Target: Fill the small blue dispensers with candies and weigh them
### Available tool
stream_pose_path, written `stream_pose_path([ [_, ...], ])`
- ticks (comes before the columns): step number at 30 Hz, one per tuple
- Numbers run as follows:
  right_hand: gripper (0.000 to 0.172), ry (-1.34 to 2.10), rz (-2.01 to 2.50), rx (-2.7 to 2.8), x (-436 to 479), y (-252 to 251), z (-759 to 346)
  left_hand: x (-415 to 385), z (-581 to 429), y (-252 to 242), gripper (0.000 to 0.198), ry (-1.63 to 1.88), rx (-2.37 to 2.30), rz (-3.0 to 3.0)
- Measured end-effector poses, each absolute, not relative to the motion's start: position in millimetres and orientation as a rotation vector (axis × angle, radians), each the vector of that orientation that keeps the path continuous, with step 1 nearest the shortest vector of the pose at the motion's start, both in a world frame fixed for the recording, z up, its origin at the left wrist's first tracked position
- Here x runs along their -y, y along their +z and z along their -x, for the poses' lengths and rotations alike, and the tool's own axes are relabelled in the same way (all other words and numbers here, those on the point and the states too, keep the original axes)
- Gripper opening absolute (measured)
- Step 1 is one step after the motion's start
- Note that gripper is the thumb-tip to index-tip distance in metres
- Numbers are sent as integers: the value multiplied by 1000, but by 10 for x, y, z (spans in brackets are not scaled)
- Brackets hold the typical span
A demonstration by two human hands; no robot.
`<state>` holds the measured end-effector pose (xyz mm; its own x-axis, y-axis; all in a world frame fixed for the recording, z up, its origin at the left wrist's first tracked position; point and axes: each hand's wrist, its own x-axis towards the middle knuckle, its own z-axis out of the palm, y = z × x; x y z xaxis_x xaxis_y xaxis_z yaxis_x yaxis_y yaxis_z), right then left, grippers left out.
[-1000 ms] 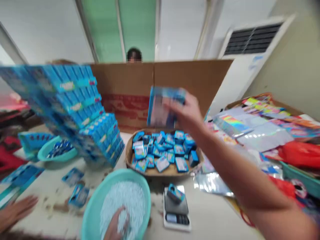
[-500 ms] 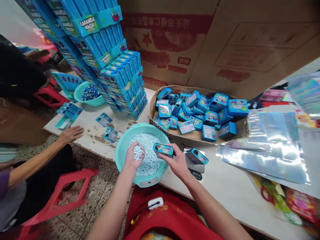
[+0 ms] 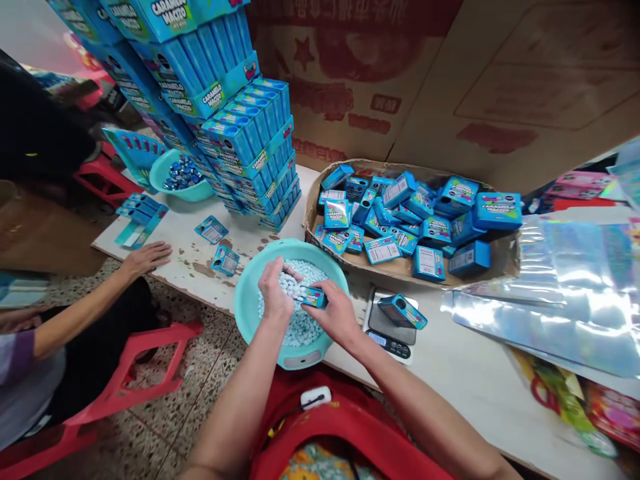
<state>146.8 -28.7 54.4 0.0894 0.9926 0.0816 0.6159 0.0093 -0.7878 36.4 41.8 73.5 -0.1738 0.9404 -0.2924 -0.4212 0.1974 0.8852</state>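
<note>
My left hand (image 3: pixel 278 291) is cupped around a heap of small pale-blue candies (image 3: pixel 291 280), tipped against the end of a small blue candy box (image 3: pixel 313 297). My right hand (image 3: pixel 336 313) grips that box from the right, over the bowl. Below both hands, a turquoise plastic bowl (image 3: pixel 245 310) holds many more loose candies (image 3: pixel 301 331). Right of the bowl, another blue box (image 3: pixel 403 312) lies on a small digital scale (image 3: pixel 389 343). Whether candies are entering the held box is hard to make out.
Behind the bowl, a cardboard tray (image 3: pixel 367 263) holds several blue boxes. Tall stacks of packed boxes (image 3: pixel 250 143) stand at the back left. A co-worker's hand (image 3: pixel 150 257) rests on the table's left end. Silvery film sheets (image 3: pixel 550 327) lie on the right.
My left hand has brought its candies up and right to the box. My right hand has moved the box slightly left, so the two now meet over the bowl.
</note>
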Motion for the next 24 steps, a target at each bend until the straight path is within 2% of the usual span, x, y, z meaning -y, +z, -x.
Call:
stream_pose_path([
  [9,31,755,1676,1556,226,550,-1482,-415,-422,726,27,1363,-1071,-598],
  [24,30,788,1648,1519,208,561,-1460,-405,-439,798,31,1401,-1144,-671],
])
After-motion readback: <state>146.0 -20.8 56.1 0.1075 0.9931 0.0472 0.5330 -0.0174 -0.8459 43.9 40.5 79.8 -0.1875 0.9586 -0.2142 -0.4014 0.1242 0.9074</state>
